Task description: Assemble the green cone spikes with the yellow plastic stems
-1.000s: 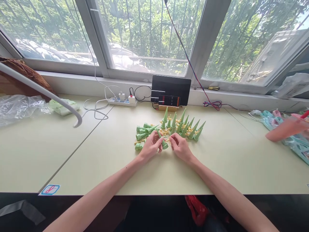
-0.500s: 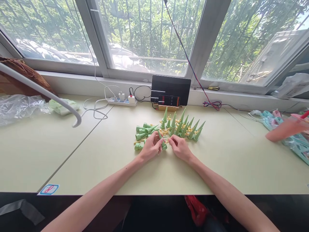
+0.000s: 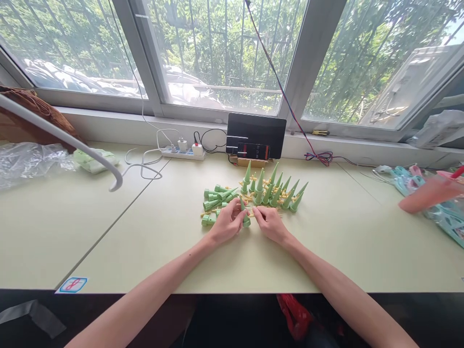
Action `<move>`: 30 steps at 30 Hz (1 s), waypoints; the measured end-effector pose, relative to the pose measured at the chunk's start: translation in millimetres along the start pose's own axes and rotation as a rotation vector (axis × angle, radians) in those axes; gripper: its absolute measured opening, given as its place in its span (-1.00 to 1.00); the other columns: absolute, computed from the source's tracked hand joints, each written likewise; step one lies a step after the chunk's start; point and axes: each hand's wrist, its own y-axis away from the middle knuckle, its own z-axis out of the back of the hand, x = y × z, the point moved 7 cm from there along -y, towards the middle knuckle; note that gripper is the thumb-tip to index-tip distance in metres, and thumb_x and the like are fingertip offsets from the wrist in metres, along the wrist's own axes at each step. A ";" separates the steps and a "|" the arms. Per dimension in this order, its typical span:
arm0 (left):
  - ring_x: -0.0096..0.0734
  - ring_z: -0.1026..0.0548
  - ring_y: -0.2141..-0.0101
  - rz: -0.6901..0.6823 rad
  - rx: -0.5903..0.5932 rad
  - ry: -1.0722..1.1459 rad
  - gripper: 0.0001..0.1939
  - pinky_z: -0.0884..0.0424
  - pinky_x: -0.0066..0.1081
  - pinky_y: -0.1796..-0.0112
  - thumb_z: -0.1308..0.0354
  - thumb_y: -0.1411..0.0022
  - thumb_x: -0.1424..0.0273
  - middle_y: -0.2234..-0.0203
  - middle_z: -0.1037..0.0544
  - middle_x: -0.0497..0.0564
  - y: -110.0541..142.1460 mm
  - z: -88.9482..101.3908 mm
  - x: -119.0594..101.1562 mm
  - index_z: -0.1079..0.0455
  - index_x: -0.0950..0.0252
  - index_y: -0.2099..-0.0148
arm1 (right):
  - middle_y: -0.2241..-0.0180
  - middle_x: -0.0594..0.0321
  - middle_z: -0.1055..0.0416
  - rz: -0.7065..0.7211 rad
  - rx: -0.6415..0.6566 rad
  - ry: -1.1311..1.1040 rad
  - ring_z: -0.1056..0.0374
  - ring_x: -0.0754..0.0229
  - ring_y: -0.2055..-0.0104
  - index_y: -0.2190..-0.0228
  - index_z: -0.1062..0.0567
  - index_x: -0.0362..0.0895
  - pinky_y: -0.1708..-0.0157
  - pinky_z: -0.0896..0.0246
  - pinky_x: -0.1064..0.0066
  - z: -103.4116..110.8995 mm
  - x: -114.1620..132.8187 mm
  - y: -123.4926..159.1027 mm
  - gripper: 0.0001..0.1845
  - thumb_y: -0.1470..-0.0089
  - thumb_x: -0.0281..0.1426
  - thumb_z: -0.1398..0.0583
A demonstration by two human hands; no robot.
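A green plant watering spike (image 3: pixel 246 221) is gripped in my left hand (image 3: pixel 227 221), its tip up and its wide collar down, slightly tilted. My right hand (image 3: pixel 269 222) pinches a small yellow valve (image 3: pixel 252 215) against the spike's side; my fingertips hide most of it. Several green spikes (image 3: pixel 275 197) stand upright just beyond my hands, tips up, with small yellow parts among them. More green spikes (image 3: pixel 217 196) lie on their sides by my left hand.
A tablet (image 3: pixel 268 128) with a phone (image 3: pixel 253 151) leans at the sill. A white power strip (image 3: pixel 184 153) and cables lie back left. At far left are plastic bags (image 3: pixel 32 162); at right, a pink cup (image 3: pixel 429 193) beside teal bags (image 3: pixel 445 220).
The held spike has turned more upright in my left hand. My right hand has shifted slightly left and down, bringing the yellow valve to the spike's side.
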 end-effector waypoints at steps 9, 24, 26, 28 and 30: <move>-0.47 -0.45 0.51 -0.073 -0.093 -0.121 -0.66 -0.35 -0.49 0.53 -0.13 -0.29 0.17 0.39 -0.52 0.01 0.0 3.9 -8.2 -0.32 0.28 0.01 | 0.66 0.38 -0.07 -0.038 -0.035 -0.034 0.01 0.31 0.60 0.62 -0.13 -0.10 0.55 0.14 0.41 0.5 -0.4 -0.1 -0.53 -0.29 -0.20 0.02; -0.52 -0.39 0.62 -0.020 -0.066 -0.142 -0.73 -0.38 -0.50 0.61 -0.10 -0.29 0.17 0.53 -0.43 -0.06 -0.7 1.1 -2.9 -0.33 0.30 0.24 | 0.64 0.36 -0.15 -0.120 -0.077 -0.198 -0.06 0.30 0.60 0.59 -0.26 -0.10 0.57 0.05 0.42 6.9 -5.5 0.7 -0.50 -0.28 -0.08 -0.02; -0.53 -0.37 0.62 -0.026 -0.076 -0.161 -0.75 -0.38 -0.50 0.60 -0.09 -0.30 0.19 0.53 -0.39 -0.07 -1.2 2.4 -2.9 -0.32 0.30 0.26 | 0.65 0.37 -0.16 -0.120 -0.056 -0.230 -0.05 0.30 0.61 0.58 -0.29 -0.11 0.58 0.05 0.43 5.7 -4.7 0.5 -0.52 -0.28 -0.08 -0.04; -0.53 -0.37 0.59 -0.043 -0.087 -0.176 -0.76 -0.39 -0.50 0.59 -0.09 -0.30 0.21 0.48 -0.39 -0.04 -1.7 3.4 -4.0 -0.34 0.30 0.27 | 0.65 0.37 -0.17 -0.132 -0.034 -0.284 -0.07 0.31 0.62 0.56 -0.30 -0.11 0.59 0.02 0.43 4.5 -4.3 0.2 -0.53 -0.27 -0.08 -0.05; -0.53 -0.39 0.55 -0.071 -0.107 -0.183 -0.78 -0.41 -0.50 0.57 -0.09 -0.31 0.23 0.39 -0.40 0.00 -1.8 4.7 -5.5 -0.36 0.30 0.26 | 0.67 0.38 -0.18 -0.163 -0.003 -0.365 -0.09 0.32 0.65 0.56 -0.31 -0.11 0.62 0.00 0.44 2.5 -4.8 -0.4 -0.53 -0.26 -0.07 -0.07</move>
